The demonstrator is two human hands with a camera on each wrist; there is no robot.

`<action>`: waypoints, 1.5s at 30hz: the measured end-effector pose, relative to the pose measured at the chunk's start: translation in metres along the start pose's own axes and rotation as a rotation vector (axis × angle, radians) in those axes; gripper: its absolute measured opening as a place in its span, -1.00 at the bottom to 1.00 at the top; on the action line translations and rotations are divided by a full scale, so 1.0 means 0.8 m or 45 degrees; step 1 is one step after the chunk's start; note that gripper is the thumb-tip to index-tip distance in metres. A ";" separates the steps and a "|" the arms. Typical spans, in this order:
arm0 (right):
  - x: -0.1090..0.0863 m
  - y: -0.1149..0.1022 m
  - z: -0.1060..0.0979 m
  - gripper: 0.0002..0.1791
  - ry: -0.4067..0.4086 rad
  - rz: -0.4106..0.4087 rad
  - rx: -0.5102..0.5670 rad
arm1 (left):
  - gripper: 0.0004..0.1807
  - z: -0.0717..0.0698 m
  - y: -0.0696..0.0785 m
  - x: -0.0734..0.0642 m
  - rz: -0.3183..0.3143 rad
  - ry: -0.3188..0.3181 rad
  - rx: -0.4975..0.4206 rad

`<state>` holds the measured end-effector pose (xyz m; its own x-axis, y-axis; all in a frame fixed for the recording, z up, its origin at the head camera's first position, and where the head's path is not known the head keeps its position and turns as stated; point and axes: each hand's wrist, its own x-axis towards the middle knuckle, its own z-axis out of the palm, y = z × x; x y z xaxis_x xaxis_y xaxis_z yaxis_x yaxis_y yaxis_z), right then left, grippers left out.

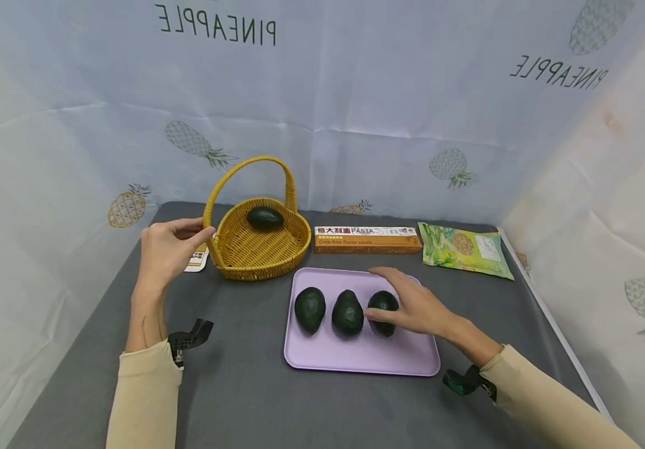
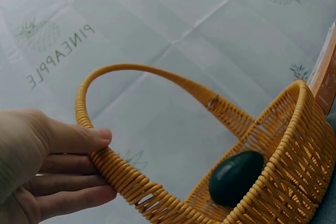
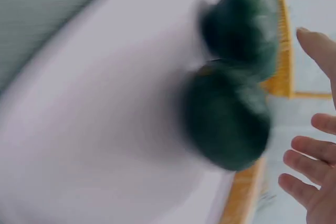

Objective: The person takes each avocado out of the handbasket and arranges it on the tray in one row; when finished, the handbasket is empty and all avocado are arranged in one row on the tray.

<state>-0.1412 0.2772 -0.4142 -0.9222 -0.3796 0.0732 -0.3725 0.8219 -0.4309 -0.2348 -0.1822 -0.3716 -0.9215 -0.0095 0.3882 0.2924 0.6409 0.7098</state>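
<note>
A yellow wicker basket (image 1: 255, 272) stands at the back left with one dark avocado (image 1: 265, 217) inside. My left hand (image 1: 169, 249) pinches the left side of its tall handle (image 2: 131, 182) between thumb and fingers, as the left wrist view shows closely. On a lilac tray (image 1: 322, 358) lie three dark green avocados in a row: a left one (image 1: 310, 310), a middle one (image 1: 347, 313) and a right one (image 1: 383, 304). My right hand (image 1: 412, 305) reaches over the right avocado, thumb and fingers spread apart. In the right wrist view the fingers (image 3: 310, 150) are extended with nothing between them.
Behind the tray lies an orange pasta box (image 1: 367, 241), with a green and yellow packet (image 1: 466, 251) to its right. A small card-like item (image 1: 196, 259) shows partly behind the left hand. A pineapple-print cloth (image 1: 356, 93) hangs around the grey table (image 1: 244, 386).
</note>
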 end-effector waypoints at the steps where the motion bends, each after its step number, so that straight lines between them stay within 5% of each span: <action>1: 0.013 -0.007 -0.004 -0.03 -0.005 -0.010 0.006 | -0.56 -0.001 -0.001 0.000 -0.002 -0.002 0.003; 9: 0.150 -0.058 -0.023 -0.21 -0.161 -0.209 0.142 | -0.60 -0.001 -0.004 0.003 0.017 0.013 -0.019; 15: 0.245 -0.080 -0.011 -0.25 -0.277 -0.228 0.147 | -0.61 0.006 -0.003 0.007 0.037 0.009 -0.038; 19: 0.287 -0.082 -0.006 -0.21 -0.356 -0.233 0.080 | -0.62 0.011 -0.002 0.008 0.037 -0.018 -0.057; 30: 0.343 -0.104 -0.011 -0.10 -0.566 -0.315 -0.294 | -0.60 0.013 -0.001 0.008 0.029 -0.077 -0.079; 40: 0.387 -0.140 0.030 0.02 -0.652 -0.498 -0.725 | -0.61 -0.003 -0.012 0.007 0.026 -0.031 -0.059; 45: 0.399 -0.144 0.047 -0.04 -0.694 -0.499 -0.869 | -0.58 -0.004 -0.016 0.008 0.016 -0.043 -0.066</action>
<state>-0.3885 0.0451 -0.3751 -0.6083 -0.6845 -0.4018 -0.7834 0.5992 0.1651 -0.2434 -0.1930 -0.3763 -0.9257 0.0248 0.3775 0.3158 0.6003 0.7348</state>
